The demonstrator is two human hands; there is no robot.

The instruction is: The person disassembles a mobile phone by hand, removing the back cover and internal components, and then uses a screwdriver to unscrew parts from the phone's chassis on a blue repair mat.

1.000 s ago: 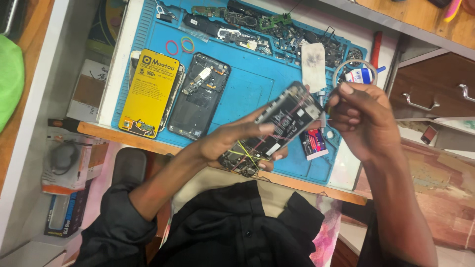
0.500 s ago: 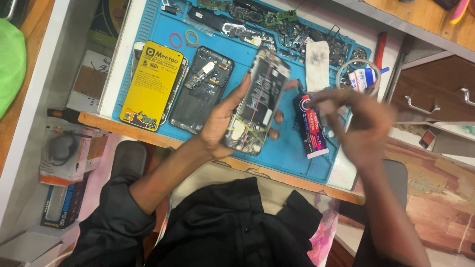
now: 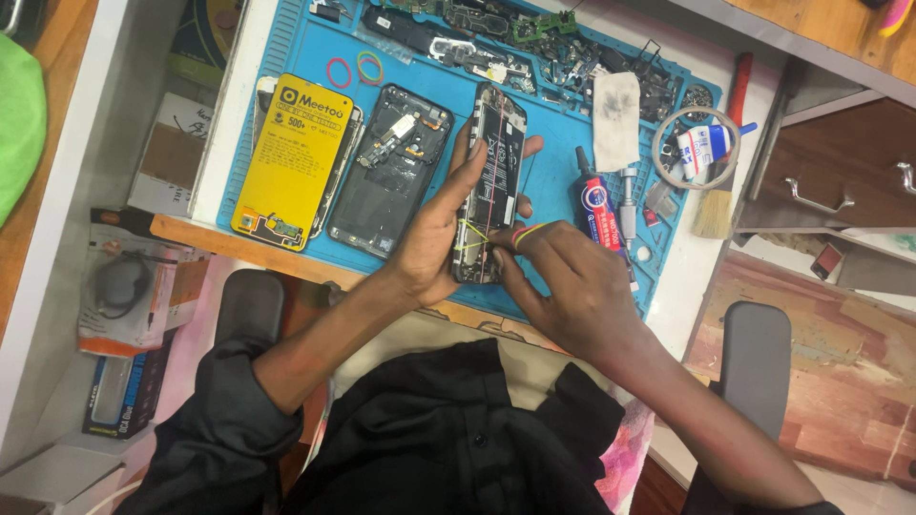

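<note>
My left hand (image 3: pixel 434 238) grips an opened black phone (image 3: pixel 493 162) from its left side, fingers wrapped over its edges, and holds it lengthwise over the blue work mat (image 3: pixel 549 200). Its inner parts face up. Thin rubber bands (image 3: pixel 470 236), yellow and red, cross the phone's lower part. My right hand (image 3: pixel 572 286) is at the phone's lower right corner. Its fingertips pinch a band that stretches over the index finger. A red line runs along the phone's length.
On the mat lie a yellow battery (image 3: pixel 291 157), a black phone shell (image 3: pixel 391 172), loose rubber bands (image 3: pixel 355 69), a glue tube (image 3: pixel 599 205), a white cloth (image 3: pixel 615 119), a tape ring (image 3: pixel 697 148) and a brush (image 3: pixel 716 205). Drawers (image 3: pixel 840 181) stand at the right, boxes (image 3: pixel 134 286) at the left.
The phone went from tilted in the air to straight and low over the mat. My right hand moved from the glue tube area to the phone's lower end and onto the bands.
</note>
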